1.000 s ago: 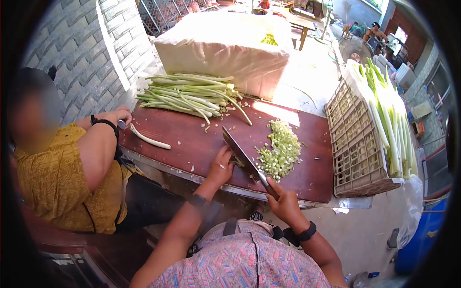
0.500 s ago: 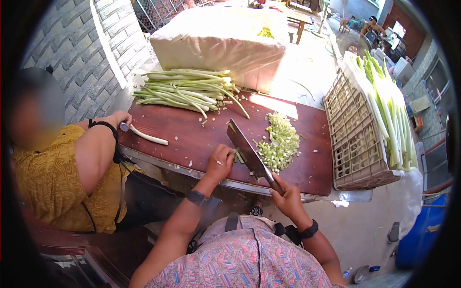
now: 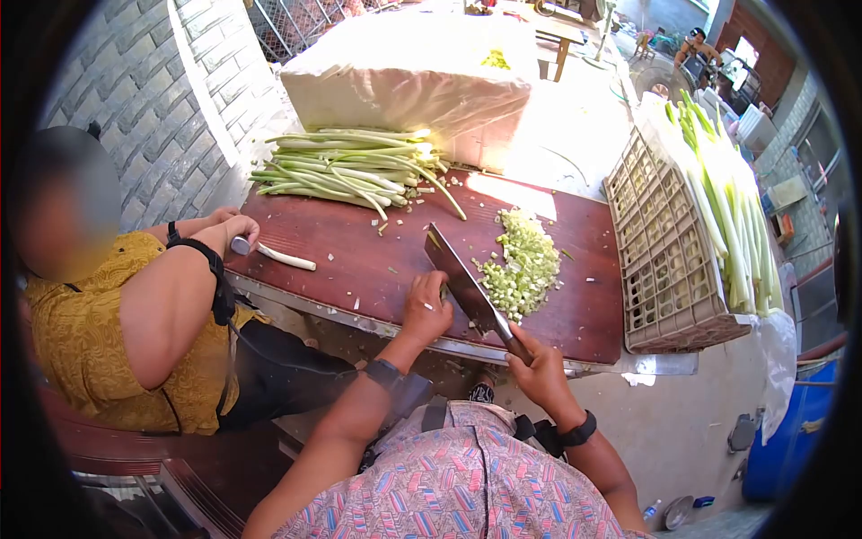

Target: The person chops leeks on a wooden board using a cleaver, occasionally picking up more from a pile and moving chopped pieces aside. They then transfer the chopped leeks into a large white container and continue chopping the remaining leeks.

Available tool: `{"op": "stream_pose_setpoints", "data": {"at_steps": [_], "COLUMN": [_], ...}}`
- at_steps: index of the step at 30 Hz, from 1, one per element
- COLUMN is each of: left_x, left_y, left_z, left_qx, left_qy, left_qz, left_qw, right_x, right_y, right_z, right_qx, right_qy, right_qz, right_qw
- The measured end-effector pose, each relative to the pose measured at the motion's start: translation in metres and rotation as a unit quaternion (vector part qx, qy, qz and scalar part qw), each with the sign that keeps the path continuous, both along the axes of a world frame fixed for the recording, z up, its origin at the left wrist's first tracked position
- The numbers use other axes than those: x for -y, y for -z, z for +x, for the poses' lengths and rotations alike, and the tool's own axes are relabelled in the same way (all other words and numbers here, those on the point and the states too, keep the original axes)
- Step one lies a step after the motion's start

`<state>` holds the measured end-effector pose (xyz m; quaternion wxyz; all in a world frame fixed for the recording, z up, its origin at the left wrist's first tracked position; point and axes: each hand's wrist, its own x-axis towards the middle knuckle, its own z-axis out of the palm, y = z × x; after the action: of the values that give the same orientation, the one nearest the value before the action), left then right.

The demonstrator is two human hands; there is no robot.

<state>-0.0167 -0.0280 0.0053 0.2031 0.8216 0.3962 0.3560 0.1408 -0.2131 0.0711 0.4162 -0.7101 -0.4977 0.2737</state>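
Note:
My right hand (image 3: pixel 539 368) is wrapped round the handle of a wide-bladed cleaver (image 3: pixel 469 289), its blade slanting up and left over the red-brown table (image 3: pixel 350 256). Close to the blade's left side is my left hand (image 3: pixel 427 310), fingers curled together; what they hold, if anything, is hidden. Chopped scallion (image 3: pixel 521 265) lies heaped just right of the blade. A pile of long scallions (image 3: pixel 346 171) rests at the table's back left.
At the left, a person in a yellow top (image 3: pixel 135 323) holds a knife (image 3: pixel 240 245) by a scallion stalk (image 3: pixel 287 259). A plastic crate (image 3: pixel 669 260) with long scallions (image 3: pixel 727 216) stands at the right. A covered block (image 3: pixel 404 94) is behind the table.
My left hand has moved right, nearer the blade, and the green pieces beside it no longer show. The co-worker's hands have come together at the stalk. The cleaver has barely moved.

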Motion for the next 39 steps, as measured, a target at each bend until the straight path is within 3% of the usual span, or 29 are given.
{"op": "stream_pose_setpoints", "data": {"at_steps": [2, 4, 6, 10, 12, 18, 27, 29, 33, 35, 39], "left_x": [-0.003, -0.005, -0.007, 0.001, 0.006, 0.004, -0.001, -0.002, -0.002, -0.002, -0.002], "left_y": [0.001, 0.002, 0.002, -0.007, -0.012, 0.006, 0.012, 0.011, 0.011, 0.009, 0.007], "left_z": [-0.003, -0.007, -0.008, -0.012, -0.019, -0.014, -0.011, -0.010, -0.011, -0.013, -0.015], "left_qx": [-0.001, -0.003, 0.031, 0.082, -0.003, -0.021, -0.004, -0.002, -0.012, -0.014, 0.017], "left_qy": [0.019, 0.036, 0.082, 0.025, 0.004, -0.005, 0.004, 0.008, 0.020, 0.030, 0.054], "left_qz": [-0.021, -0.043, 0.011, 0.076, 0.045, 0.043, 0.069, 0.070, 0.080, 0.083, 0.074], "left_qw": [1.000, 0.998, 0.996, 0.993, 0.999, 0.999, 0.998, 0.997, 0.996, 0.996, 0.996], "right_x": [0.003, 0.007, 0.010, 0.017, 0.021, 0.022, 0.013, 0.002, -0.020, -0.026, -0.022], "right_y": [-0.012, -0.009, -0.009, -0.016, -0.017, -0.024, -0.029, -0.031, -0.001, 0.002, -0.003], "right_z": [0.003, 0.007, 0.009, 0.010, 0.009, 0.000, -0.003, -0.005, -0.005, -0.005, 0.003], "right_qx": [-0.035, -0.009, 0.018, 0.053, 0.061, 0.071, 0.112, 0.165, 0.159, 0.090, 0.105], "right_qy": [0.008, 0.015, 0.022, 0.035, 0.034, -0.029, -0.073, -0.089, -0.081, -0.048, -0.025], "right_qz": [-0.057, -0.040, -0.023, -0.023, -0.004, 0.052, -0.013, -0.059, -0.021, 0.011, 0.003], "right_qw": [0.998, 0.999, 0.999, 0.998, 0.998, 0.996, 0.991, 0.980, 0.984, 0.995, 0.994]}}
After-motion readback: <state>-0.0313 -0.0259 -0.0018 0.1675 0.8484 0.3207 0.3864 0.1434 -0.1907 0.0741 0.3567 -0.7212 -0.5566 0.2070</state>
